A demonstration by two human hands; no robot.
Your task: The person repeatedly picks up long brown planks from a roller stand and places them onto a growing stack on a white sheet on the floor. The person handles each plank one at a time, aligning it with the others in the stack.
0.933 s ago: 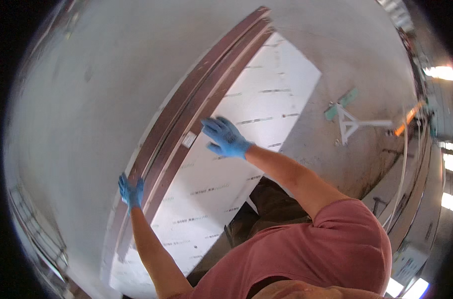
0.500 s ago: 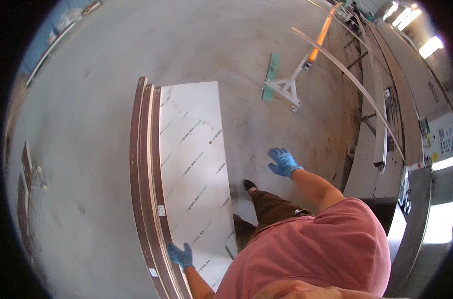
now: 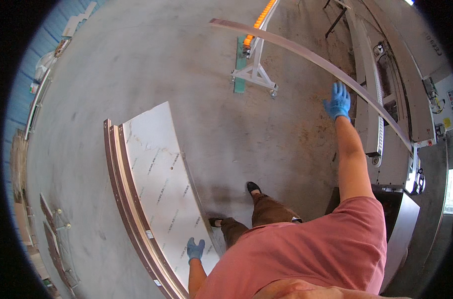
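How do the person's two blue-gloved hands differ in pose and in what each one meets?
The left hand is low by the person's side, resting on the white protective-filmed flat panel. The right hand is stretched out far ahead, fingers spread, at the long curved metal strip; contact is unclear. Both wear blue gloves, and neither is closed on anything.

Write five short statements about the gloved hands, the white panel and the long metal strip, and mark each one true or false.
1. Both hands wear blue gloves. True: left hand, right hand.
2. The left hand rests on the white panel. True.
3. The right hand grips the roller stand. False: it reaches up by the long metal strip, away from the stand.
4. The panel lies on a table. False: it lies on the concrete floor.
5. Brown metal rails run along the panel's left edge. True.
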